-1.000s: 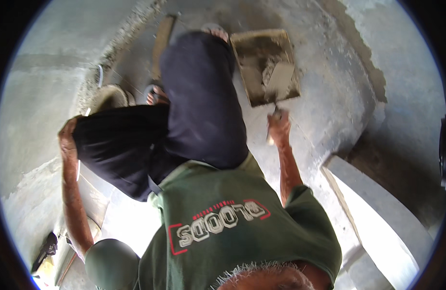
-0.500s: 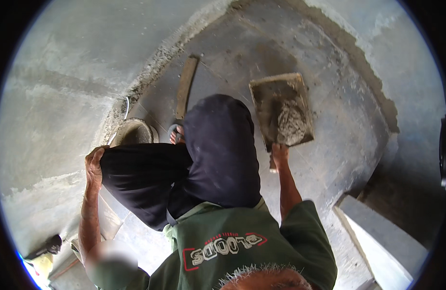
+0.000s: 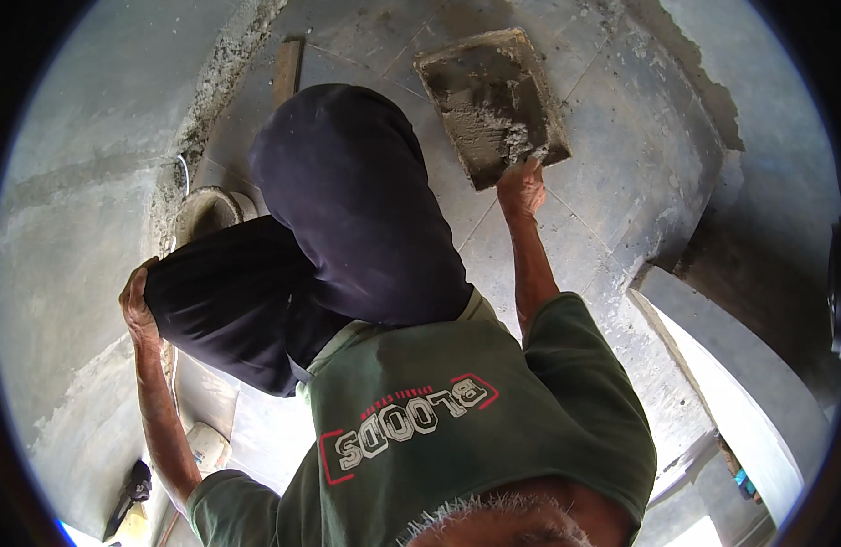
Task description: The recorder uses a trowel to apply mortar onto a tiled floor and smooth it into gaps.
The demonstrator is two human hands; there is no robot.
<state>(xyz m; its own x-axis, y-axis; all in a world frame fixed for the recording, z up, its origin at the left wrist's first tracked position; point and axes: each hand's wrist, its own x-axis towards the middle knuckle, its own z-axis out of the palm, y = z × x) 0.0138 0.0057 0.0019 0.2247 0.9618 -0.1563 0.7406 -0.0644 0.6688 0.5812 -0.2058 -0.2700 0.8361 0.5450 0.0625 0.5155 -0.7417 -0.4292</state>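
Grey tiled floor [image 3: 612,219], dusty, bounded by rough cement walls. Right hand [image 3: 521,187], arm extended straight forward, has its fingers closed round the near edge of a square flat board [image 3: 492,105] carrying coarse wet grey mortar [image 3: 493,137], which lies just beyond the fingers. Left hand [image 3: 136,301], arm bent outward, rests curled over the dark-trousered knee [image 3: 211,301], fingers pressed together.
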